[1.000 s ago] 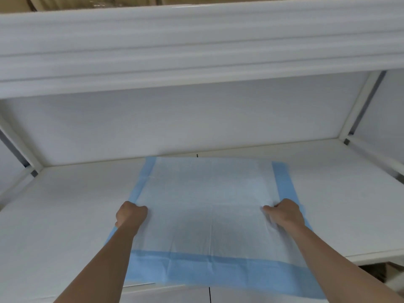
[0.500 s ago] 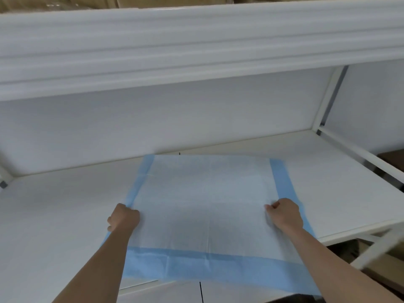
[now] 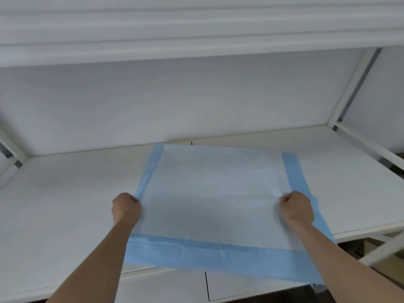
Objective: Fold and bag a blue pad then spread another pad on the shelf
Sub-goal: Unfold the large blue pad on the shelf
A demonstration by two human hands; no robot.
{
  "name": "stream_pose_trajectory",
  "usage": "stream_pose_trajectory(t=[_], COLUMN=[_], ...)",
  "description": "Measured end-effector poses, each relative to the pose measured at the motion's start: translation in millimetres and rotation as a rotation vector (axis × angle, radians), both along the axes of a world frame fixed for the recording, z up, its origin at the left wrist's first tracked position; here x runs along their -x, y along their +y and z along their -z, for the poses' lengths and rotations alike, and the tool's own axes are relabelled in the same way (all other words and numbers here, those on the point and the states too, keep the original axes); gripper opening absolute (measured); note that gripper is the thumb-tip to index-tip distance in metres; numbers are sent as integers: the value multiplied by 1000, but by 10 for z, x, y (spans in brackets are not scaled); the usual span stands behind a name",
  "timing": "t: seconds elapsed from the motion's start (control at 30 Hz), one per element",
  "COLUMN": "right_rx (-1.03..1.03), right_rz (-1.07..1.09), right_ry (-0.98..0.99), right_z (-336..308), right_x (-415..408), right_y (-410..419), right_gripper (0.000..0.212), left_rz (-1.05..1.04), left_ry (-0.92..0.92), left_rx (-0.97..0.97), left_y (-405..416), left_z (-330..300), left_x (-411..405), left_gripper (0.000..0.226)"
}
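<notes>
A pale blue disposable pad (image 3: 216,193) with darker blue borders lies spread flat on a white shelf (image 3: 65,204), seen from above by a head-worn camera. The pad's far edge sits close to the shelf's white back panel (image 3: 175,99), and its near blue border hangs slightly over the shelf's front edge.

Two bare forearms reach in from the bottom of the view. The left hand (image 3: 125,207) is at the pad's left border, about halfway along that side, with its fingers curled into a fist that grips the pad's edge. The right hand (image 3: 297,207) mirrors it at the right side, just inside the right blue border, its fingers likewise curled and pinching the pad material, which wrinkles a little at the knuckles.

Above the pad runs the white underside of an upper shelf (image 3: 196,29). A white metal upright (image 3: 352,86) stands at the back right corner. Thin black lines mark seams in the shelf surface near the front edge.
</notes>
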State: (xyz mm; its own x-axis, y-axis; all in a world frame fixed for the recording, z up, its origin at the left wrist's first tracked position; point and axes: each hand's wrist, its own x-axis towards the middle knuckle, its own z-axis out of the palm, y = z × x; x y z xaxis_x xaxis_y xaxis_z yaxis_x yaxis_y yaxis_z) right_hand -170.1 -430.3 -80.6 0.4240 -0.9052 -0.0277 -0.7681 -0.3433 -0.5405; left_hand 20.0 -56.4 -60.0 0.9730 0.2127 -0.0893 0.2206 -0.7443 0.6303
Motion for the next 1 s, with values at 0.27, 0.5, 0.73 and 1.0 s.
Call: stream_pose_trajectory(t=[0.27, 0.5, 0.73, 1.0], right_rx=[68, 155, 230, 291], right_rz=[-91, -240, -370, -494], right_ry=[-32, -17, -21, -15], right_z=[-23, -189, -306, -277], right_x=[-185, -456, -742, -994], right_y=[-109, -264, -425, -582], right_gripper=[18, 19, 18, 17], left_rz=[5, -79, -113, -118], left_ry=[52, 39, 220, 592], left_rx=[-52, 11, 97, 281], left_y=[-38, -45, -62, -42], left_z=[-68, -165, -207, -287], left_x=[83, 222, 338, 673], left_gripper=[20, 20, 17, 23])
